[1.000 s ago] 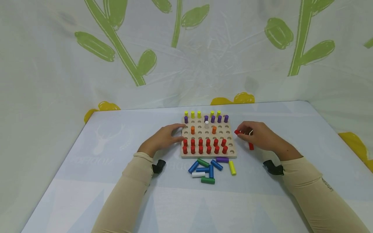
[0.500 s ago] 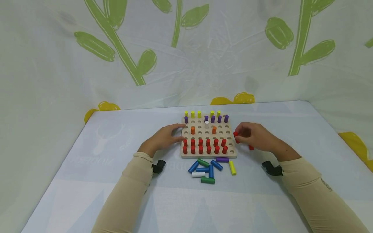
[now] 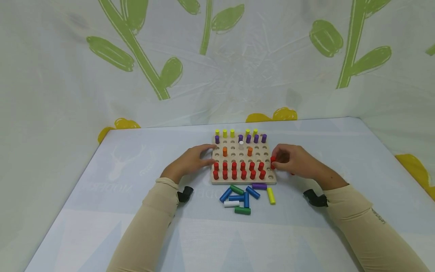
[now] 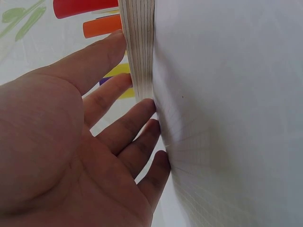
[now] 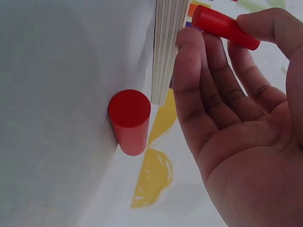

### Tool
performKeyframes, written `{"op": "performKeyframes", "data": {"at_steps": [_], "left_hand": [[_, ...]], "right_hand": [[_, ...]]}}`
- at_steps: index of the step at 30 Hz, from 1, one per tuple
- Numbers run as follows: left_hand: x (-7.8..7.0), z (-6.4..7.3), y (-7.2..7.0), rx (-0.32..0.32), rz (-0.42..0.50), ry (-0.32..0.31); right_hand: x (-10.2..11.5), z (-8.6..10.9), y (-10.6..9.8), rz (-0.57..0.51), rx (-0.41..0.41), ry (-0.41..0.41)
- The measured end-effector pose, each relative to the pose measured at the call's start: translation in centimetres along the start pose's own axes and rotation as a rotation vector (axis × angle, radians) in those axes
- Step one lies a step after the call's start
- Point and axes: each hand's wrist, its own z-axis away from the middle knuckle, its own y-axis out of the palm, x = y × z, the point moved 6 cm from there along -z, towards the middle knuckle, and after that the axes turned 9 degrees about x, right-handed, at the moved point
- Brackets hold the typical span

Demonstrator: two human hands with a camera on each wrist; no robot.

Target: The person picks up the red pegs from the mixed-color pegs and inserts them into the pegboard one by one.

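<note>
A wooden pegboard (image 3: pixel 238 182) lies on the table with upright pegs in part of its holes: yellow and purple at the back, one white peg (image 3: pixel 241 145), two orange, and two front rows of red. My left hand (image 3: pixel 190 162) rests at its left side; the thumb touches the board's edge (image 4: pixel 139 47) and the fingers are loosely spread. Thumb and fingers of my right hand (image 3: pixel 295 160) pinch a red peg (image 5: pixel 222 27), held nearly upright over the board's right edge. Another red peg (image 5: pixel 131 120) lies on the table beneath that hand, mostly hidden in the head view.
Loose pegs lie in front of the board: several blue pegs (image 3: pixel 246 200), two green (image 3: pixel 242 210), a white peg (image 3: pixel 232 204), a purple peg (image 3: pixel 259 186) and a yellow peg (image 3: pixel 270 196). A white curtain (image 3: pixel 258 75) with printed leaves hangs behind the table.
My right hand has shifted slightly left to the board's right edge, and the red peg in it has turned from slanting to nearly upright. My left hand has stayed in place.
</note>
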Motion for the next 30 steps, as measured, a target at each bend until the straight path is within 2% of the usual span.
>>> {"op": "performKeyframes", "data": {"at_steps": [7,30], "left_hand": [[0.02,0.02,-0.03,-0.003,-0.001,-0.002],[0.09,-0.04,-0.01,0.004,0.008,-0.011]], "right_hand": [[0.19,-0.17,0.15,0.049,-0.01,-0.033],[-0.07,-0.41,0.74,0.039,0.05,-0.01]]}}
